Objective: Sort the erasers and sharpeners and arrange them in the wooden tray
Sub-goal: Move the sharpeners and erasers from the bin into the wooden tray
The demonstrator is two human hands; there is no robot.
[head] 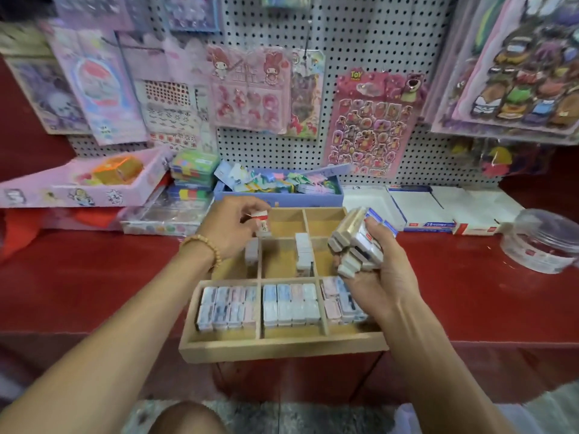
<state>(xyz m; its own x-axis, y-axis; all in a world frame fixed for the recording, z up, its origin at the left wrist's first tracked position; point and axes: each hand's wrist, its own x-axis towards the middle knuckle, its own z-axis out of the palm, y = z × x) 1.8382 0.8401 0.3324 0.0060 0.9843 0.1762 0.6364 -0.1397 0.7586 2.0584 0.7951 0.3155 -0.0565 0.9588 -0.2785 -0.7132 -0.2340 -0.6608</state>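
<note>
Head view, going left to right. Far left there's a pink display box (78, 186) on the red tabletop (94, 277), then some stacked plastic cases (194, 170) and a blue box (279, 195) of small packets against the pegboard.

The left hand (228, 228) is over the back-left corner of the wooden tray (282, 347), fingers (250, 208) pinched on a single small eraser (262, 222) with a red and white wrapper. The eraser looks roughly upright, long axis pointing down toward the tray, just above the left compartment of the middle row. One grey piece already stands in that cell by its divider. So the drop spot is pretty much straight below the fingers, and the left hand is clearly the nearer one for it.

The middle cell has a short column of pale erasers (304, 252) along its right side. The front row (282, 305) is packed in all three compartments; the back cells look bare.

The right hand (372, 270) hovers over the right side of the tray, fingers curled round a bundle of erasers (357, 242), long axes running toward the back. I'd guess it's the supply stash while the left does the placing.

Further right are white boxes (423, 211) and a clear round tub (545, 242).
</note>
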